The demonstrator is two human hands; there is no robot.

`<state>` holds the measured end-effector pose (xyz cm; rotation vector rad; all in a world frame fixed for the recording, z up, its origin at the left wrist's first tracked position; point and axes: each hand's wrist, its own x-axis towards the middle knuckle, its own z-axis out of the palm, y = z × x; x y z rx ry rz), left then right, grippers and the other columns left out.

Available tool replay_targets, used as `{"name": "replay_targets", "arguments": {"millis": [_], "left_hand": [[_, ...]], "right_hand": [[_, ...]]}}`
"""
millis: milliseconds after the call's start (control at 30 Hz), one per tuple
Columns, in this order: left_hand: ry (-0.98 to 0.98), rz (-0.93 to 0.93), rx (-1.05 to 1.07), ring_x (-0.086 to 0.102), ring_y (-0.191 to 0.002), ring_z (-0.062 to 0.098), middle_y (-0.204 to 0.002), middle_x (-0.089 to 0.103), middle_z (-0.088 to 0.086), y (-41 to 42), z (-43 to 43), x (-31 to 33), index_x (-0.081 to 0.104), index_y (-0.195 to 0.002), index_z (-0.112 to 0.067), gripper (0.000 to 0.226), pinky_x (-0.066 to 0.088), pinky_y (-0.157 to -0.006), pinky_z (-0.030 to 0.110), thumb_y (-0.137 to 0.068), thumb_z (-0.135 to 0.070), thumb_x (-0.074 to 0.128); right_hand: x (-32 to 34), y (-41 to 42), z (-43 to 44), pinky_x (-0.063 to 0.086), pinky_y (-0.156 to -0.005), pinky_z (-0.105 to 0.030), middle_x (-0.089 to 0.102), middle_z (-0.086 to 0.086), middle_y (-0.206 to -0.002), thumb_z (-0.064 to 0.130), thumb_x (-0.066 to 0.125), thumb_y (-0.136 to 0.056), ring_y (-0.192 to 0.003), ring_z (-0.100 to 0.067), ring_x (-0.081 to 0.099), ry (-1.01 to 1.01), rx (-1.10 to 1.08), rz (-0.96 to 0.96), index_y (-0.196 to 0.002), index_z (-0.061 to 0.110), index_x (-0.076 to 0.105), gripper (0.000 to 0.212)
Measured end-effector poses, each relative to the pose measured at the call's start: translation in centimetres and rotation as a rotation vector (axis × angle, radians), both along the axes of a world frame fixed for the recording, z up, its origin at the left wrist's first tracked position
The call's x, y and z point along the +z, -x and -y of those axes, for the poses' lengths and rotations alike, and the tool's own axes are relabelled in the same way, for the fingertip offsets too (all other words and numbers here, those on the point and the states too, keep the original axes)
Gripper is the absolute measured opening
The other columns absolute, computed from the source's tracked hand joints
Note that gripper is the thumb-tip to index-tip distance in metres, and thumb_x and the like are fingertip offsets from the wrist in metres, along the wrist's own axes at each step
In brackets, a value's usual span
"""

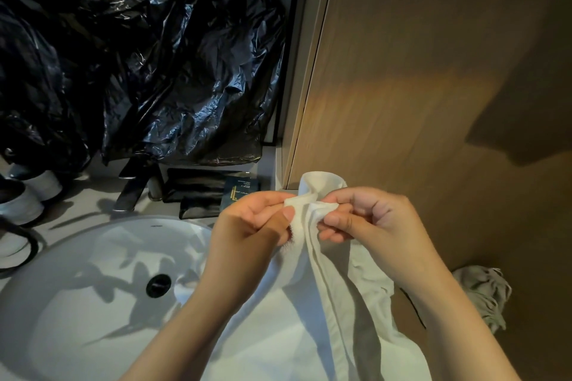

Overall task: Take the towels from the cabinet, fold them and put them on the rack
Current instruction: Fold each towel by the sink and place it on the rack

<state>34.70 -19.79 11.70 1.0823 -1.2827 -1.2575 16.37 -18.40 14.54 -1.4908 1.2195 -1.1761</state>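
1. Holding one white towel (334, 288) in front of my chest, I have both hands on its top edge, over the right side of a white basin (62, 303).
2. My left hand (257, 223) pinches the edge between thumb and curled fingers.
3. My right hand (368, 219) is just beside it, fingers curled round a small bunch of the same edge. The two hands are almost touching.
4. The towel's long axis runs from my hands down towards me. The pinched edge points up and away, and the rest hangs in long folds past the bottom of the view, between my forearms.
5. One round black drain (158, 285) sits in the basin, left of the towel.
6. Behind the basin I count one faucet (130, 192), one dark box (240, 192) with gold lettering, and two white cups (31, 192) at the far left.
7. Crumpled black plastic sheeting (139, 56) fills the upper left.
8. A wooden panel (433, 71) fills the right side.
9. One grey crumpled cloth (483, 294) lies low on the right, apart from the white towel; my right forearm passes in front of it.
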Motion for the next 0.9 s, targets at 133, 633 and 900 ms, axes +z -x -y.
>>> {"name": "replay_targets", "arguments": {"millis": [133,633,900], "left_hand": [[0.017,-0.019,-0.008,0.068,-0.067,0.01,-0.075,0.075,0.0,0.3,-0.2,0.2,0.073,-0.097,-0.013,0.014,0.051,-0.063,0.02,-0.09,-0.006,0.062],[0.151,-0.039,0.011,0.064,-0.057,-0.004,-0.064,0.071,-0.014,1.5,-0.8,1.2,0.069,-0.094,-0.002,0.011,0.044,-0.055,0.005,-0.09,0.002,0.059],[0.125,-0.098,-0.097,0.071,-0.083,0.003,-0.088,0.077,-0.007,1.0,-1.3,1.2,0.067,-0.107,-0.006,0.022,0.049,-0.07,0.008,-0.089,0.004,0.059]], "right_hand": [[0.2,0.0,0.0,0.054,-0.059,-0.021,0.072,-0.01,-0.068,0.0,0.069,-0.085,-0.059,-0.017,0.068,0.036,-0.029,-0.009,-0.088,0.009,0.076,0.012],[0.1,-0.5,0.2,0.043,-0.051,-0.016,0.064,-0.001,-0.059,0.009,0.072,-0.085,-0.048,-0.008,0.052,0.123,-0.038,-0.09,-0.08,0.024,0.076,0.017],[-0.3,-0.7,0.4,0.043,-0.051,-0.017,0.061,-0.004,-0.057,0.023,0.076,-0.08,-0.05,-0.007,0.052,0.123,-0.114,-0.102,-0.081,0.018,0.072,0.006]]}}
